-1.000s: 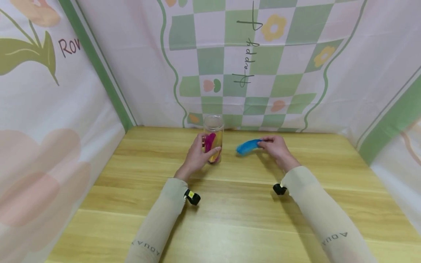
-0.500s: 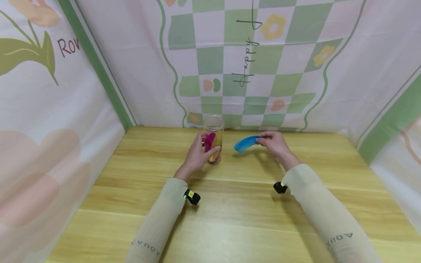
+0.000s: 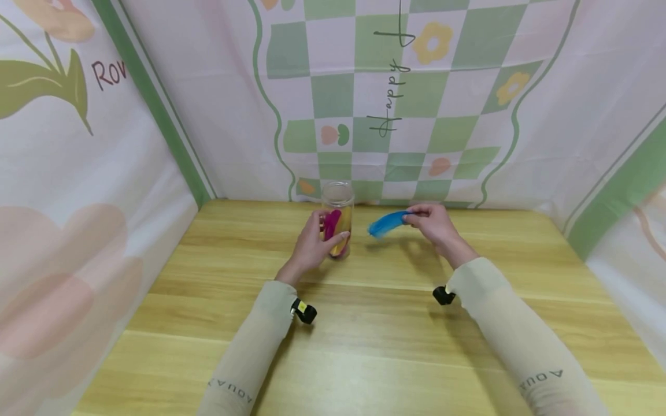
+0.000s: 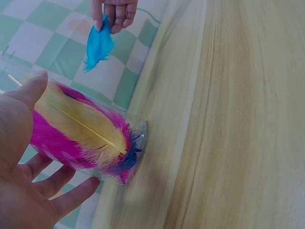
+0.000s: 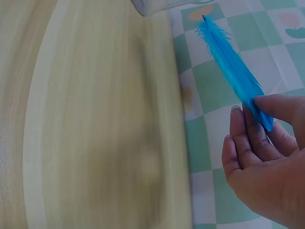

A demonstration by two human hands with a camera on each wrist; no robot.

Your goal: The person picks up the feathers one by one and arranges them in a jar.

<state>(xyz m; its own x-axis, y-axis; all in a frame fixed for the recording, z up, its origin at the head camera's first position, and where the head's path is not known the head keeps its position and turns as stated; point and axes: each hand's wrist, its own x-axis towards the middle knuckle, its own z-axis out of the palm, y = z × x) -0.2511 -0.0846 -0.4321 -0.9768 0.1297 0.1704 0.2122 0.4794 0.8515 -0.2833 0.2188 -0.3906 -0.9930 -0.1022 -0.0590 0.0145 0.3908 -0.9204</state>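
Note:
A clear jar (image 3: 338, 195) stands upright near the back of the table, its mouth uncovered. Inside it are magenta feathers (image 4: 55, 142), a yellow feather (image 4: 78, 117) and a bit of dark blue feather (image 4: 128, 160) by the bottom. My left hand (image 3: 310, 245) grips the jar round its side, thumb across the front. To the right of the jar, my right hand (image 3: 436, 228) pinches a blue feather (image 5: 233, 67) between thumb and fingers near one end. The feather's fluffy quill end points left toward the jar, raised above the table with a shadow beneath.
The wooden table (image 3: 364, 346) reaches back to a patterned cloth wall (image 3: 406, 104) close behind the jar. Cloth also hangs on the left and right sides. Small black cameras (image 3: 306, 312) sit at both wrists.
My right hand has lifted the blue feather a little and shifted it slightly left, toward the jar. The left hand and the jar have stayed in place.

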